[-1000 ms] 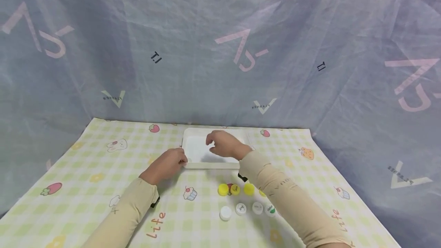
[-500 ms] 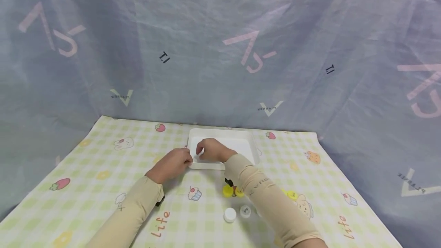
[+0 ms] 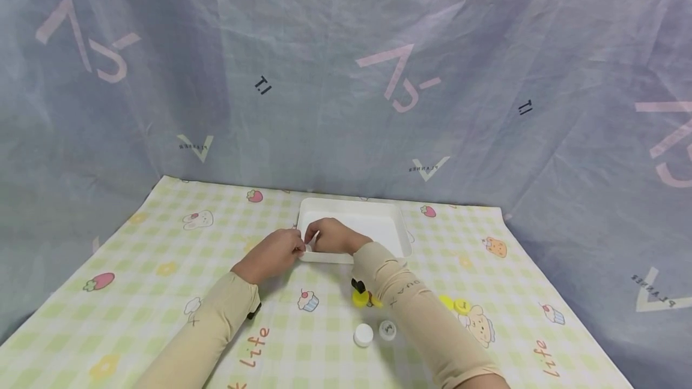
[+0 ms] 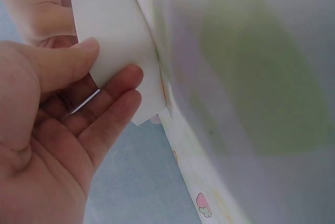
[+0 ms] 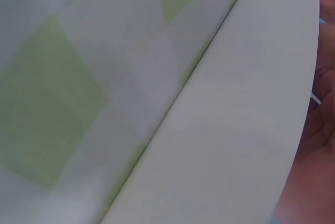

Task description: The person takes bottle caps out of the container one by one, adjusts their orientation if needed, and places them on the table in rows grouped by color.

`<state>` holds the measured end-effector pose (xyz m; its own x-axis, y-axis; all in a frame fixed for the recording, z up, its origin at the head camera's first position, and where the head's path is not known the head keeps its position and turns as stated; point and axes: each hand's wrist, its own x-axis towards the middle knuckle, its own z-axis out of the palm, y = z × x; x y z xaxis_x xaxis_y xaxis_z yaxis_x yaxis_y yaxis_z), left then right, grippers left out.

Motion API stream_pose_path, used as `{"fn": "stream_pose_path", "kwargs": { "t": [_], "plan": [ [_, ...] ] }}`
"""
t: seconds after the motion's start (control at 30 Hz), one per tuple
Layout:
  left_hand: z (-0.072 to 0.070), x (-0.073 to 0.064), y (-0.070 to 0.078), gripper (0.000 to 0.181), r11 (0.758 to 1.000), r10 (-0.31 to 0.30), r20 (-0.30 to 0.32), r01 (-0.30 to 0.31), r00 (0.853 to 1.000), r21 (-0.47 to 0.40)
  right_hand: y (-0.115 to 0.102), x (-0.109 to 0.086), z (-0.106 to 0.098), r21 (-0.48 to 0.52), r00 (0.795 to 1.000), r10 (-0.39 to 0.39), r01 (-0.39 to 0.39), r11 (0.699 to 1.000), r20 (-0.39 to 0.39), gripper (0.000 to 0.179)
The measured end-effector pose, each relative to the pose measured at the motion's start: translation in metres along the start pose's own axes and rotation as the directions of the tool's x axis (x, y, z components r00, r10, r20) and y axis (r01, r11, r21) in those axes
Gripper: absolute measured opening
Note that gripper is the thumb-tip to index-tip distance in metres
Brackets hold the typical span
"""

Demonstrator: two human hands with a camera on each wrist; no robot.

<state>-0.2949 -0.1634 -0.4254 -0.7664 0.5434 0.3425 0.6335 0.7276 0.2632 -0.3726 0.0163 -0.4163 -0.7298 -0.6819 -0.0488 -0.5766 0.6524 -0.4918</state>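
Observation:
A shallow white tray [image 3: 373, 227] stands on the tablecloth near its far edge. My left hand [image 3: 274, 252] grips the tray's near left corner; in the left wrist view the thumb lies along the rim, with fingers bent against the white wall [image 4: 112, 30]. Reaching over the near wall, my right hand [image 3: 332, 236] is inside the tray, close to the left hand. Its bent fingertips close on a small whitish thing [image 3: 310, 247] in that corner, its kind too small to tell. The tray's wall [image 5: 225, 124] mostly hides the right hand in the right wrist view.
In front of the tray lie yellow bottle caps [image 3: 360, 299] and white bottle caps [image 3: 364, 335], some hidden under the right sleeve [image 3: 411, 311]. A printed checked tablecloth [image 3: 178, 257] covers the table. A grey-blue curtain [image 3: 303, 125] hangs behind it.
My right hand has moved left and down from the tray's middle to its near left corner, close to the left hand. The left hand keeps its grip; the view has shifted slightly.

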Motion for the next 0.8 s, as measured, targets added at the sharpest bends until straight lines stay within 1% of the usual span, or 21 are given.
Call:
{"fn": "stream_pose_path", "kwargs": {
  "t": [0.1,0.17,0.3,0.37,0.47,0.57,0.67,0.8],
  "plan": [
    [-0.0006,0.0004,0.0009,0.029,1.0,-0.015,0.003,0.015,1.0,-0.009,-0.0002,-0.0013,-0.0006,0.061,1.0,0.002,-0.002,0.998,0.007,0.023],
    [-0.0009,0.0003,0.0011,0.027,1.0,-0.022,0.006,0.022,1.0,-0.011,0.0004,-0.0014,-0.0003,0.081,1.0,-0.003,0.003,0.997,0.006,0.024],
    [-0.001,0.0004,0.0007,0.024,1.0,-0.02,-0.002,0.02,1.0,-0.003,0.0012,-0.001,0.0004,0.101,1.0,-0.015,0.013,0.995,0.011,0.023],
    [-0.001,0.0008,0.0005,0.023,1.0,-0.018,-0.009,0.018,1.0,-0.002,0.0007,-0.0009,0.0,0.095,1.0,-0.024,0.022,0.995,0.02,0.022],
    [-0.0011,0.0015,0.0008,0.02,1.0,-0.025,-0.006,0.025,1.0,-0.014,-0.0006,-0.0004,-0.0002,0.063,0.998,-0.04,0.037,0.997,0.039,0.018],
    [-0.0011,0.0018,0.001,0.019,0.999,-0.027,-0.001,0.027,1.0,-0.021,-0.002,0.0005,0.0004,0.001,0.997,-0.06,0.06,0.998,0.048,0.014],
    [-0.0001,0.0018,-0.0001,0.019,0.999,-0.026,0.004,0.026,1.0,-0.018,-0.0037,0.0019,0.0016,-0.077,0.996,-0.077,0.08,0.994,0.044,0.011],
    [0.0013,0.0018,-0.0018,0.016,1.0,-0.012,0.0,0.012,1.0,-0.006,-0.0062,0.0032,0.003,-0.152,0.996,-0.083,0.087,0.985,0.034,0.009]
  ]
}}
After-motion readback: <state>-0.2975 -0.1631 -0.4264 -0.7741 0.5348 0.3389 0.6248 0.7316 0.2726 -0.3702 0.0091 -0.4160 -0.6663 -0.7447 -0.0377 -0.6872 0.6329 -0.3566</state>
